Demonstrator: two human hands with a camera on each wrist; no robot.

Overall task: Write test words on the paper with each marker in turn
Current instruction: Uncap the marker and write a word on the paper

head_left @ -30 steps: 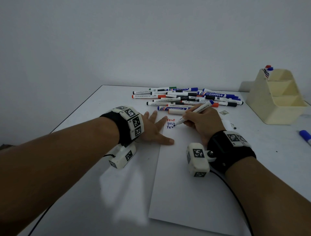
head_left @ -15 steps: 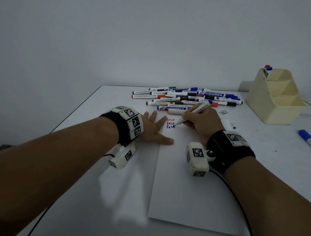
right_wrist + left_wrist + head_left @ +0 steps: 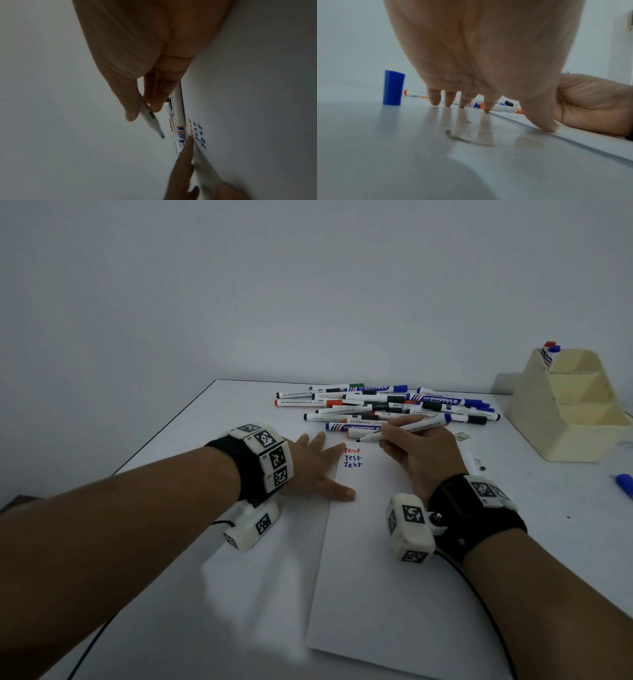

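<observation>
A white sheet of paper (image 3: pixel 383 559) lies on the table with three lines of "Test" (image 3: pixel 352 457) at its top left, one red and two blue. My right hand (image 3: pixel 411 446) grips an uncapped blue marker (image 3: pixel 407 429), its tip lifted off the paper and pointing left over the top edge. In the right wrist view the marker (image 3: pixel 150 119) is pinched between thumb and fingers, beside the written words (image 3: pixel 197 134). My left hand (image 3: pixel 318 470) lies flat with fingers spread, its thumb on the paper's left edge. A pile of several markers (image 3: pixel 387 405) lies behind the paper.
A cream desk organiser (image 3: pixel 575 409) stands at the back right with two markers in its top slot. A blue cap (image 3: pixel 393 87) stands upright on the table left of my left hand. Another blue piece (image 3: pixel 625 484) lies at the right edge.
My right hand has lifted the marker's tip off the paper and swung it flatter, up toward the marker pile. The third "Test" line is finished. The left hand has not moved.
</observation>
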